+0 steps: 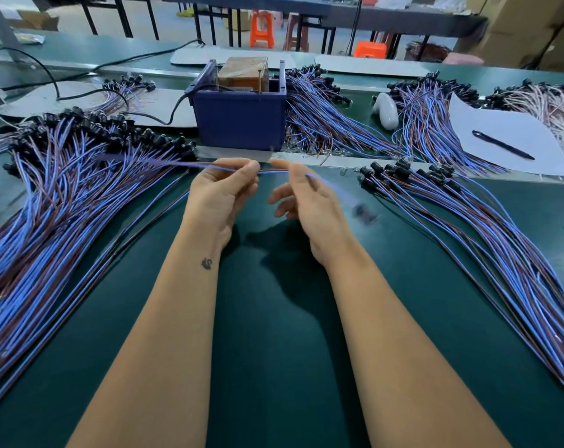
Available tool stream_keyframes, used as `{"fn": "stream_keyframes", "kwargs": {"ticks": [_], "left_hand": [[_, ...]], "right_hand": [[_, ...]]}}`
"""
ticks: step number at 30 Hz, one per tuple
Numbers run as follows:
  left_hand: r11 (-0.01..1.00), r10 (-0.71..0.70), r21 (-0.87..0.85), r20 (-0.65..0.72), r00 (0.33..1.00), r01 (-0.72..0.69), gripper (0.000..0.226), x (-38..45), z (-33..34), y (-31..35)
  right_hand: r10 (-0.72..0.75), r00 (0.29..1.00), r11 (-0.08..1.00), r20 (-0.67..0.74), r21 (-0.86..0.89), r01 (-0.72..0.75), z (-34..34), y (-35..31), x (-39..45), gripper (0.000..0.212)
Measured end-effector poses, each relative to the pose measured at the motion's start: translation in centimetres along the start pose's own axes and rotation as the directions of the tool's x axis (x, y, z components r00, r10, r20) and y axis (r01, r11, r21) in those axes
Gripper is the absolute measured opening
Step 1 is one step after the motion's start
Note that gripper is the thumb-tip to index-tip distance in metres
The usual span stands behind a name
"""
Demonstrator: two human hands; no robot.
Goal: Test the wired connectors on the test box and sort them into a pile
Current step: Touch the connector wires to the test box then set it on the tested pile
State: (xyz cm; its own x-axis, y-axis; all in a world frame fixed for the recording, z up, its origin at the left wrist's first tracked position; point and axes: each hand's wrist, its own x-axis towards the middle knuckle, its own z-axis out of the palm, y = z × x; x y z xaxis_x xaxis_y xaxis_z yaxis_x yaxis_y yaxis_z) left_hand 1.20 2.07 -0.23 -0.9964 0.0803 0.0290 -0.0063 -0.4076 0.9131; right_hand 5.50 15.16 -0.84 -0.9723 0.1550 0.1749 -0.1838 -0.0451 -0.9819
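Observation:
A single blue-and-brown wired connector (271,171) stretches across the middle of the green table, in front of the blue test box (240,116). My left hand (224,194) pinches the wire between thumb and fingers. My right hand (301,194) holds the same wire just to the right, and its blurred black connector end (364,212) hangs off to the right. A large pile of wired connectors (57,195) fans out on the left. Another pile (468,227) lies on the right.
More bundles of wires (326,114) lie behind the box and at the back right. A white sheet with a black pen (502,145) sits at the right, a white handheld device (385,109) beside it. A black cable (57,88) runs to the box.

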Motion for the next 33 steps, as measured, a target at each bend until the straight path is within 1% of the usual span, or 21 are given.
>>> {"fn": "stream_keyframes", "kwargs": {"ticks": [1, 2, 4, 5, 6, 7, 8, 10, 12, 15, 18, 20, 22, 24, 26, 28, 31, 33], "left_hand": [[0.996, 0.008, 0.087, 0.087, 0.996, -0.015, 0.018, -0.2, 0.0, 0.0], [0.988, -0.015, 0.156, 0.205, 0.979, -0.018, 0.020, -0.5, 0.0, 0.0], [0.966, -0.121, 0.258, 0.437, 0.891, 0.004, 0.025, -1.1, 0.3, -0.1], [0.950, -0.168, 0.312, 0.509, 0.844, 0.001, 0.032, -1.3, 0.5, -0.3], [0.930, -0.201, 0.368, 0.549, 0.812, -0.019, 0.039, -1.5, 0.7, -0.5], [0.910, -0.222, 0.413, 0.565, 0.795, -0.039, 0.044, -1.6, 0.9, -0.6], [0.898, -0.235, 0.438, 0.564, 0.792, -0.046, 0.045, -1.6, 1.1, -0.7], [0.900, -0.249, 0.435, 0.524, 0.815, -0.005, 0.041, -1.5, 1.2, -0.7], [0.903, -0.247, 0.428, 0.465, 0.850, 0.028, 0.037, -1.3, 1.1, -0.8], [0.917, -0.234, 0.392, 0.364, 0.901, 0.080, 0.040, -1.2, 1.1, -1.0], [0.933, -0.231, 0.341, 0.318, 0.920, 0.116, 0.042, -1.3, 1.0, -1.1], [0.939, -0.231, 0.319, 0.304, 0.924, 0.129, 0.041, -1.2, 1.0, -1.1], [0.938, -0.233, 0.319, 0.288, 0.929, 0.136, 0.040, -1.2, 1.0, -1.1], [0.935, -0.233, 0.328, 0.272, 0.934, 0.138, 0.038, -1.2, 1.2, -1.1], [0.931, -0.233, 0.336, 0.254, 0.939, 0.140, 0.037, -1.2, 1.3, -1.1], [0.927, -0.234, 0.346, 0.231, 0.945, 0.145, 0.037, -1.3, 1.6, -1.2], [0.919, -0.236, 0.365, 0.207, 0.949, 0.149, 0.036, -1.5, 2.0, -1.2], [0.909, -0.237, 0.389, 0.189, 0.953, 0.149, 0.035, -1.5, 2.3, -1.2]], "right_hand": [[0.050, 0.996, 0.997, -0.079, 0.054, -0.046, -0.2, 0.1, 0.3, 0.032], [0.092, 0.985, 0.991, -0.144, 0.106, -0.076, -0.5, 0.1, 0.5, 0.035], [0.136, 0.966, 0.977, -0.220, 0.194, -0.094, -1.0, 0.4, 1.0, 0.036], [0.153, 0.960, 0.965, -0.234, 0.246, -0.094, -1.3, 0.4, 1.2, 0.036], [0.166, 0.956, 0.952, -0.241, 0.292, -0.091, -1.5, 0.4, 1.3, 0.036], [0.172, 0.955, 0.945, -0.243, 0.314, -0.090, -1.8, 0.4, 1.4, 0.035], [0.166, 0.955, 0.950, -0.245, 0.301, -0.088, -1.9, 0.4, 1.4, 0.034], [0.134, 0.955, 0.977, -0.265, 0.194, -0.084, -2.1, 0.4, 1.4, 0.033], [0.089, 0.955, 0.996, -0.283, 0.013, -0.089, -2.2, 0.6, 1.3, 0.031], [0.008, 0.962, 0.962, -0.272, -0.262, -0.082, -1.8, 0.7, 1.0, 0.025], [-0.071, 0.976, 0.878, -0.206, -0.478, -0.037, -1.4, 0.6, 0.6, 0.023], [-0.097, 0.989, 0.768, -0.111, -0.640, 0.004, -1.8, 0.4, 0.3, 0.025], [-0.086, 0.994, 0.649, -0.064, -0.761, 0.007, -3.4, -0.1, 0.1, 0.022], [-0.096, 0.992, 0.557, -0.085, -0.831, -0.017, -5.9, -1.1, 0.1, 0.023], [-0.117, 0.983, 0.487, -0.141, -0.871, -0.067, -8.5, -2.1, 0.1, 0.023], [-0.138, 0.972, 0.442, -0.189, -0.890, -0.110, -10.7, -3.2, 0.2, 0.022], [-0.170, 0.959, 0.387, -0.225, -0.911, -0.145, -13.5, -4.4, 0.4, 0.022], [-0.154, 0.951, 0.345, -0.268, -0.917, -0.202, -14.9, -4.8, 0.6, 0.022]]}}
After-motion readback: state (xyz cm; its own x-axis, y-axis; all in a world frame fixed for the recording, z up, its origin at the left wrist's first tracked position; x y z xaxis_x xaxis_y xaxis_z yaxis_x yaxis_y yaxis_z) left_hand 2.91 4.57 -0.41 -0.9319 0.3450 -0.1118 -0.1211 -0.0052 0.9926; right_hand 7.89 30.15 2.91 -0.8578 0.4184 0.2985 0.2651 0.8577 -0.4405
